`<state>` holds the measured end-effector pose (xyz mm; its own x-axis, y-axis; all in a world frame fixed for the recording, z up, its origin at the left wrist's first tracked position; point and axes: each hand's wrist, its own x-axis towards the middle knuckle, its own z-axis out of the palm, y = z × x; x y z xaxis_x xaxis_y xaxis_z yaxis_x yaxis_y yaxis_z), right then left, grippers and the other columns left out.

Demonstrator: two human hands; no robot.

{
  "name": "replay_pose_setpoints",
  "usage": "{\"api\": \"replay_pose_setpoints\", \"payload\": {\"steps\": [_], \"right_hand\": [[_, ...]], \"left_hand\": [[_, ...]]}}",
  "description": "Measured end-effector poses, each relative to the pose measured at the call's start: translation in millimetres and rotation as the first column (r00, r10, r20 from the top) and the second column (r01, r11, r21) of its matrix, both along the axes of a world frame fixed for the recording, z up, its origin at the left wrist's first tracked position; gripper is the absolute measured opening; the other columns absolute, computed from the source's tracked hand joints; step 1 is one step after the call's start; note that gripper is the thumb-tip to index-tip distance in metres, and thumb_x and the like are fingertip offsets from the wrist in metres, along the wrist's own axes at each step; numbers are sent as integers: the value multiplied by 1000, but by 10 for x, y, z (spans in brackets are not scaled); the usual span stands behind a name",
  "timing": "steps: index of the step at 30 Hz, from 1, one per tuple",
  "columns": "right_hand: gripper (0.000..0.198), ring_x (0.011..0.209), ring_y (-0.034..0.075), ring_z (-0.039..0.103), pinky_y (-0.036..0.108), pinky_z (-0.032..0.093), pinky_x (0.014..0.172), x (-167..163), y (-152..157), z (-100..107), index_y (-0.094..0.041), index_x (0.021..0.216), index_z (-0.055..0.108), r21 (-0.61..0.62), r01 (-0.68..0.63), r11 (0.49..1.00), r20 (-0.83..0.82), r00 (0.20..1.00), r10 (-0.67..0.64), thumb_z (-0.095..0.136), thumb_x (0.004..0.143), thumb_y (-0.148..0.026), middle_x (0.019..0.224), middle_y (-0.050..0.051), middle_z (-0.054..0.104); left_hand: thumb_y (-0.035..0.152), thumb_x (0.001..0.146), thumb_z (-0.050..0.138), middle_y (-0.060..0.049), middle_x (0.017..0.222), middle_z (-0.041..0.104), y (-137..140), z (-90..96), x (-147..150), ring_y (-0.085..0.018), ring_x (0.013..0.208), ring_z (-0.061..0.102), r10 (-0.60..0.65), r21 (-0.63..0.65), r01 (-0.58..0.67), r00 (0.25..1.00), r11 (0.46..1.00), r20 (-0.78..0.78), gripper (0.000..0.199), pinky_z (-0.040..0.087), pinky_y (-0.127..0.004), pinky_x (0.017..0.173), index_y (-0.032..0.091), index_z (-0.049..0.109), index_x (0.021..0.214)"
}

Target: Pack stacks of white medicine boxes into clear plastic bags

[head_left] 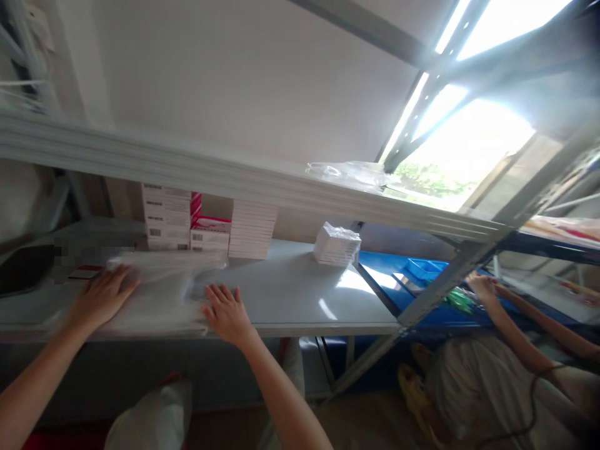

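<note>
A clear plastic sheet or bag (159, 294) lies on the grey shelf (290, 294), blurred in places, so its exact kind is unclear. My left hand (104, 299) rests on its left part with the fingers stretched out. At its right edge is my right hand (228, 314), palm down, fingers spread. Neither hand grips anything. Behind the plastic stand stacked white boxes (167, 219), a box with a pink top (210, 232) and a tall stack of thin white boxes (252, 230).
A plastic-wrapped block of white boxes (336, 245) sits farther right. Clear plastic packaging (347, 174) lies on the upper shelf (234, 184). A slanted metal post (435, 287) divides off the right side, where another person's hands (482, 286) work near a blue bin (424, 270).
</note>
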<state>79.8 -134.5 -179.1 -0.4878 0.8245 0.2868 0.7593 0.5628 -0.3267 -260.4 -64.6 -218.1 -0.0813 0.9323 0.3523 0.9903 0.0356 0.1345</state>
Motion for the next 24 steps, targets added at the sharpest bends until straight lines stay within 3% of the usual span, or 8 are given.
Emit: {"api": "replay_pose_setpoints", "payload": {"steps": [2, 4, 6, 10, 14, 16, 19, 24], "right_hand": [[57, 140, 25, 29, 59, 22, 112, 13, -5, 20, -24, 149, 24, 4, -4, 1000, -16, 1000, 4, 24, 99, -52, 150, 5, 38], [59, 140, 24, 31, 59, 24, 111, 30, -4, 32, -25, 150, 20, -7, -15, 1000, -46, 999, 15, 25, 98, -53, 149, 6, 38], [60, 140, 24, 31, 59, 25, 111, 40, 6, 31, -25, 150, 17, -26, -21, 999, -108, 994, 18, 27, 98, -53, 149, 7, 39], [55, 141, 20, 27, 47, 30, 112, 52, 41, 16, -24, 149, 24, 5, -85, 996, -332, 940, 82, 35, 99, -43, 148, 4, 40], [40, 119, 15, 54, 32, 43, 100, 283, 93, 140, -23, 133, 52, 66, -1, 998, -623, 781, 42, 39, 96, -20, 129, 5, 61], [37, 105, 16, 61, 32, 46, 94, 583, 153, 295, -25, 118, 64, 100, 65, 993, -678, 735, 20, 42, 91, -13, 112, 3, 69], [35, 101, 16, 61, 30, 46, 91, 1250, 325, 594, -25, 102, 70, 207, 140, 968, -680, 732, 39, 43, 86, -10, 105, 2, 70], [36, 94, 19, 62, 28, 50, 74, 2552, 786, 1038, -19, 101, 69, 201, 486, 850, -638, 724, -263, 38, 83, -14, 103, 8, 69]], "left_hand": [[46, 89, 25, -13, 144, 45, -73, 88, 63, -35, 130, 44, 3, 93, -3, 1000, 996, -6, 59, 25, -59, 108, 13, 44, 135], [46, 90, 20, -11, 145, 44, -210, 239, 191, -38, 132, 40, 26, 224, -18, 999, 974, -35, 56, 5, -71, 106, 20, 45, 132], [44, 91, 18, -5, 147, 42, -370, 433, 365, -36, 135, 36, 7, 346, 13, 998, 938, -56, 51, -5, -71, 105, 28, 43, 133], [39, 89, 25, 3, 148, 41, -557, 847, 753, -30, 137, 34, -113, 442, 142, 989, 886, -92, 47, 2, -61, 112, 36, 42, 133], [37, 88, 30, -2, 131, 57, -445, 1122, 1219, -28, 125, 48, -297, 484, 325, 945, 813, -136, 38, 17, -55, 113, 26, 62, 106], [36, 88, 34, -6, 124, 61, -338, 1167, 1550, -29, 118, 53, -424, 445, 441, 894, 779, -144, 35, 30, -52, 109, 24, 66, 98], [33, 90, 39, -6, 115, 65, -193, 1151, 2211, -26, 111, 56, -613, 361, 591, 787, 721, -66, 30, 42, -44, 99, 24, 67, 93], [23, 90, 42, -6, 102, 68, 73, 1189, 3515, -22, 100, 60, -793, 246, 754, 590, 609, 154, 26, 45, -37, 93, 21, 68, 91]]}}
